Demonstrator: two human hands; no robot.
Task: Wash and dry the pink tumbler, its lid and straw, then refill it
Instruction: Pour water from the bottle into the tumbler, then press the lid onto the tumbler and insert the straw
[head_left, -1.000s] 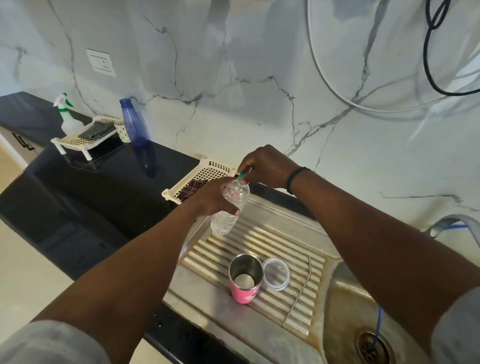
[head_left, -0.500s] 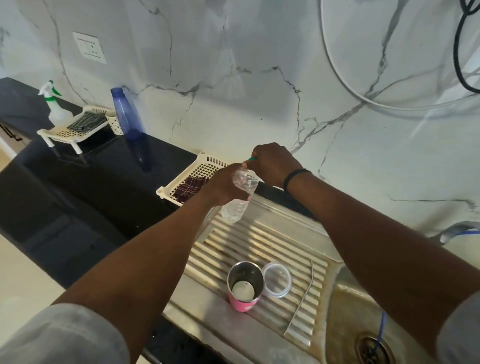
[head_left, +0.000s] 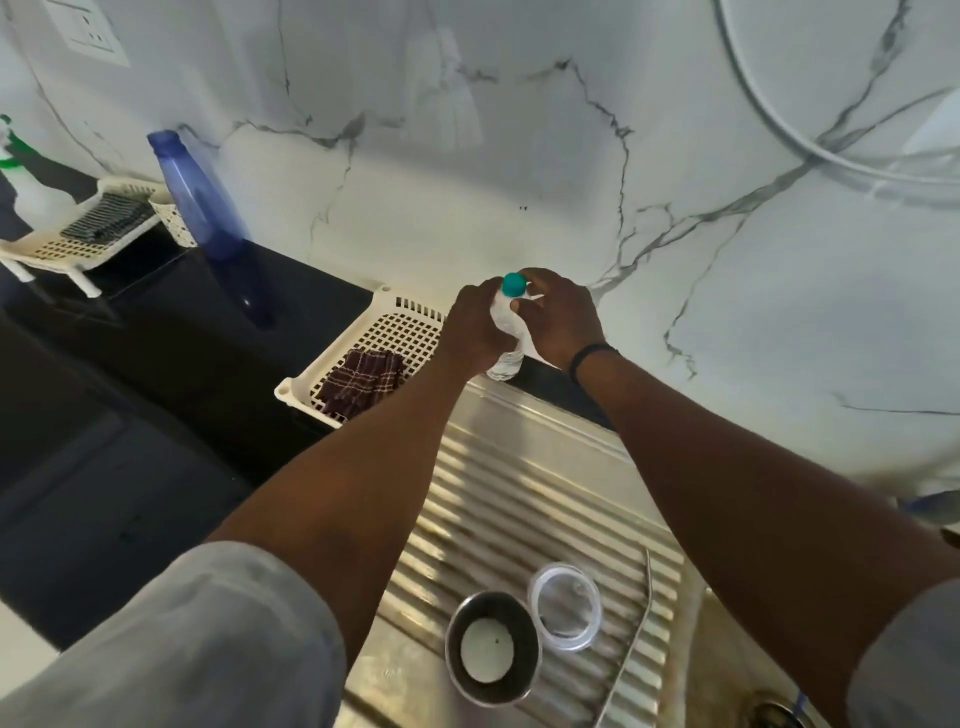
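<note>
While the cloth (head_left: 361, 382) lies in the basket (head_left: 363, 358) at nine o'clock, the water bottle (head_left: 506, 332) is gripped by the left hand (head_left: 475, 327) at twelve. Its green cap (head_left: 513, 284) is pinched by the right hand (head_left: 558, 319), probably for twisting. The tumbler (head_left: 491, 647) is left open at six, lid (head_left: 565, 605) and straw (head_left: 631, 644) beside it, likely awaiting water.
</note>
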